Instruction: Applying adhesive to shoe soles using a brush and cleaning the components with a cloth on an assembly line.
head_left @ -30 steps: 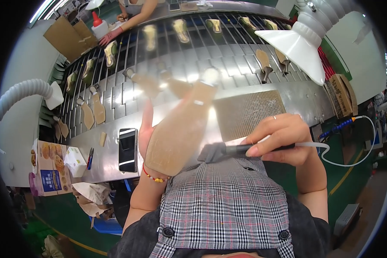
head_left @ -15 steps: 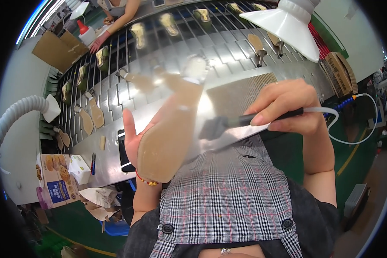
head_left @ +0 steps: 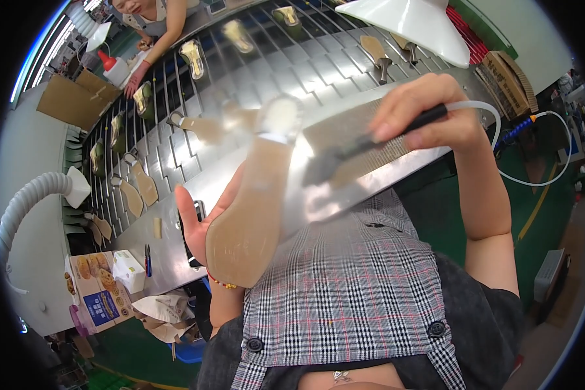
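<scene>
A tan shoe sole with a rounded whitish heel end lies across my left hand, its heel pointing away from me. The thumb sticks up beside it; most of the other fingers are hidden underneath. My right hand is closed round the black handle of a brush fed by a pale hose. Motion smears the brush head, just right of the sole; whether they touch I cannot tell. A corrugated cardboard sheet lies on the metal table behind the brush.
Beyond the table a slatted conveyor carries several more soles and shoe parts. A white lamp hood hangs at upper right, a grey flexible duct at left. A co-worker's arm reaches in at the far left, near a red-capped bottle.
The sole has turned slightly more upright in my left hand. My right hand has risen a little, tilting the brush handle upward. The whole view has shifted slightly.
</scene>
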`<action>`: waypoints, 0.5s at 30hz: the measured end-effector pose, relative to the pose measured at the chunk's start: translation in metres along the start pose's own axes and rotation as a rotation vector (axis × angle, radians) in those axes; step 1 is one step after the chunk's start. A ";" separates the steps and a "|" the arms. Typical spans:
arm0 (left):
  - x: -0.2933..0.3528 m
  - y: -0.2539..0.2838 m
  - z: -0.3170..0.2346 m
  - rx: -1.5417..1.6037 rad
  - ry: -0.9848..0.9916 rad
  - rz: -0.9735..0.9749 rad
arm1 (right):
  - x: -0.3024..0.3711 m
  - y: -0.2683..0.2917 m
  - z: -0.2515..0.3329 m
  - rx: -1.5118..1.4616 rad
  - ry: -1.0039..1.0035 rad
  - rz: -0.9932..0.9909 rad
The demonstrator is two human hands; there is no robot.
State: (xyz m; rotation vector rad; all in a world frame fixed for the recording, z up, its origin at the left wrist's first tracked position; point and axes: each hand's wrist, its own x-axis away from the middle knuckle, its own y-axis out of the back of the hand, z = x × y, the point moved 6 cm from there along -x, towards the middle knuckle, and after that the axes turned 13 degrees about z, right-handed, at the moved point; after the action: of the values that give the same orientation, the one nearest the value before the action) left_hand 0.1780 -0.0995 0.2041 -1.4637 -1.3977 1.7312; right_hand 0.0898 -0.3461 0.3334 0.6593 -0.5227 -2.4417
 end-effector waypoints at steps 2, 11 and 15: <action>-0.001 0.000 0.002 -0.010 0.016 0.026 | 0.004 0.002 0.005 -0.049 0.043 -0.053; 0.014 0.019 -0.008 0.146 0.038 0.166 | -0.005 -0.020 -0.007 -0.061 -0.135 -0.208; -0.009 0.003 -0.012 -1.089 -0.116 0.049 | -0.010 -0.052 -0.004 0.071 -0.200 -0.328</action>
State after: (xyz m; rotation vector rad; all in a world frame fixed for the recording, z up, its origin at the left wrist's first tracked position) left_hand 0.1929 -0.1038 0.2063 -1.8879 -2.5931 1.0529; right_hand 0.0781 -0.3007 0.3085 0.5694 -0.6240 -2.8292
